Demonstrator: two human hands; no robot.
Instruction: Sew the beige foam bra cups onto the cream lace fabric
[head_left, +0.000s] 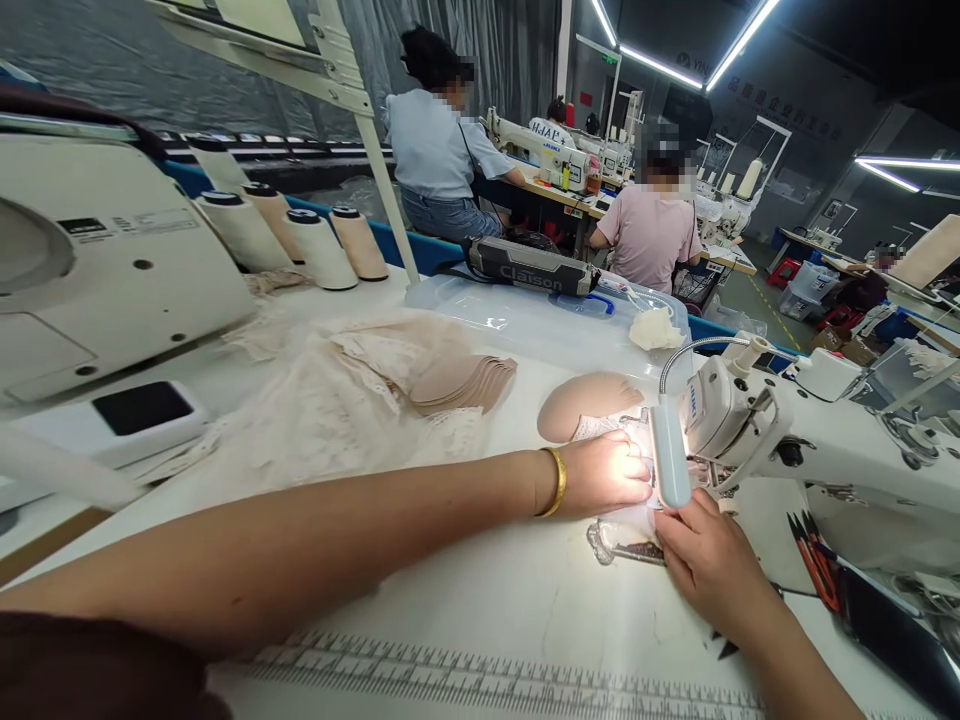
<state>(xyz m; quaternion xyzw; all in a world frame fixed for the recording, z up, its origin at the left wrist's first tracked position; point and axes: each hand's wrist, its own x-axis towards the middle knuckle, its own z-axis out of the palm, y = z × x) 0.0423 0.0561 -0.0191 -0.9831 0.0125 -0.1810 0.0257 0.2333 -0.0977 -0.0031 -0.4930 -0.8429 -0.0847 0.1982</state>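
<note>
Sewing step in hand: the left hand lay flat, fingers extended, pressing a lace piece under the machine lamp; the right hand, palm down and gripping nothing, held the fabric edge nearer the body. In my judgement the next move called for steady feeding toward the sewing machine head just right of both hands. A padded cup sat just beyond the left hand; stacked cups further left. The lamp hid the needle
</note>
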